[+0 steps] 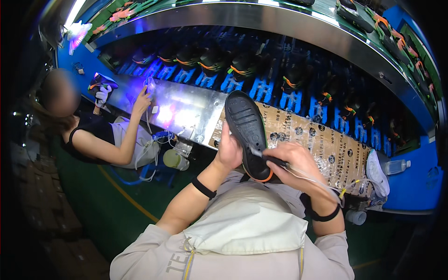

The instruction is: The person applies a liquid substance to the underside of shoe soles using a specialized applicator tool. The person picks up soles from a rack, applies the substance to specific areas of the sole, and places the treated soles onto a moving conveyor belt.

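Shoe sole (243, 116), black, sits between my hands, its edge gripped by my left hand (228, 149); my right hand (297, 167) is wrapped round a black-handled brush (276, 161), pale tip at the sole. Beyond both lies a brown-covered bench (301, 128).

Violet-blue light pools left of the left hand (229, 148), where the metal benchtop (200, 100) throws back hard white glare. A lamp tube (74, 13) blazes farther up that way. Beyond the hand, the blue rack (291, 100) sinks into shadow, the metal rail (270, 19) bows, and the picture's corners blacken.
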The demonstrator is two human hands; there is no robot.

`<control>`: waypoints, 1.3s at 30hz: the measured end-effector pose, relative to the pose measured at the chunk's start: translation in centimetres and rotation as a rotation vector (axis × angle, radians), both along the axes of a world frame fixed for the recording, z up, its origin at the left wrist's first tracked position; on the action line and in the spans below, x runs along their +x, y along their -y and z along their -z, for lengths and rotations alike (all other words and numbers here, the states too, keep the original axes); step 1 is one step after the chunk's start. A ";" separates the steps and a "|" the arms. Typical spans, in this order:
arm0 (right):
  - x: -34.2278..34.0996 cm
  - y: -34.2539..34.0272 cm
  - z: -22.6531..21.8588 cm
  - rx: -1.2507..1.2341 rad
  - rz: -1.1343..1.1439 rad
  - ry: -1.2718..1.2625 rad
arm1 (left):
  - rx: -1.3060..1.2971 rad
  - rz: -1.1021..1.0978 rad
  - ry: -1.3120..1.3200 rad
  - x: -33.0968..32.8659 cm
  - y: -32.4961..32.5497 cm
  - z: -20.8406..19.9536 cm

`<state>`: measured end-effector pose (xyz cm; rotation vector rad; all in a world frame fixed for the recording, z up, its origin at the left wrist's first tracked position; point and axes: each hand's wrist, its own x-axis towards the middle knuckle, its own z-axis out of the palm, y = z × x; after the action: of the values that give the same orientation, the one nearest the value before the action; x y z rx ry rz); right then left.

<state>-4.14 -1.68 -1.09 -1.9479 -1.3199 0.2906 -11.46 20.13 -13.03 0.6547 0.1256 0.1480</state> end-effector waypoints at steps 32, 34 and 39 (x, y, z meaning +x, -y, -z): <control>-0.5 -4.6 -0.5 0.368 -0.208 -0.051 | -0.278 0.010 0.153 -0.1 -2.5 -4.0; -1.2 -5.1 -0.1 0.413 -0.045 0.066 | -0.258 0.012 0.176 0.3 -3.1 -4.3; -2.0 -4.8 -1.2 0.332 -0.229 0.064 | -0.220 -0.118 0.130 1.0 -4.0 -6.2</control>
<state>-6.15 3.13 0.16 -1.5437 -1.5291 0.1104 -10.45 24.12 -6.80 0.4164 0.0540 0.2861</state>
